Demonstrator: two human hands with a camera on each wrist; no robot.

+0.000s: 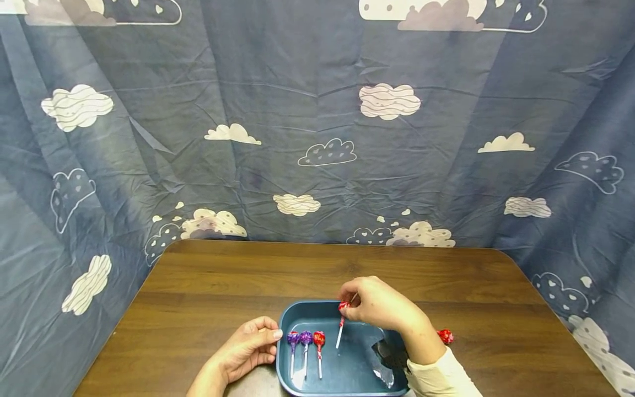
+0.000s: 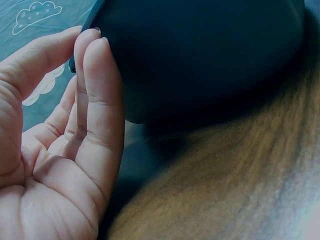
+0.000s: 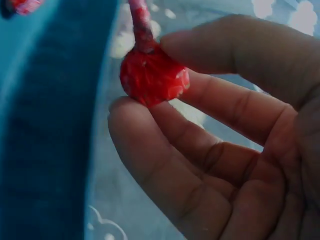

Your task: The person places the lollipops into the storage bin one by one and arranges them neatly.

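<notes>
My right hand (image 1: pixel 377 303) pinches a red-wrapped lollipop (image 1: pixel 342 317) by its round head, between thumb and fingers, over the back part of a blue tray (image 1: pixel 357 386). Its white stick points down toward the tray floor in the head view. The right wrist view shows the crinkled red wrapper (image 3: pixel 152 77) up close. On the left, my left hand (image 1: pixel 250 347) grips the tray's rim between thumb and fingertips. Inside the tray lie two purple lollipops (image 1: pixel 293 339) (image 1: pixel 306 338) and a red lollipop (image 1: pixel 319 339) in a row, heads toward the back.
Another red lollipop (image 1: pixel 445 336) lies on the wooden table (image 1: pixel 223 286) right of the tray, partly behind the right forearm. A black object (image 1: pixel 389 354) shows beside the right wrist, over the tray's right side. A cloud-patterned curtain (image 1: pixel 278 110) hangs behind the table.
</notes>
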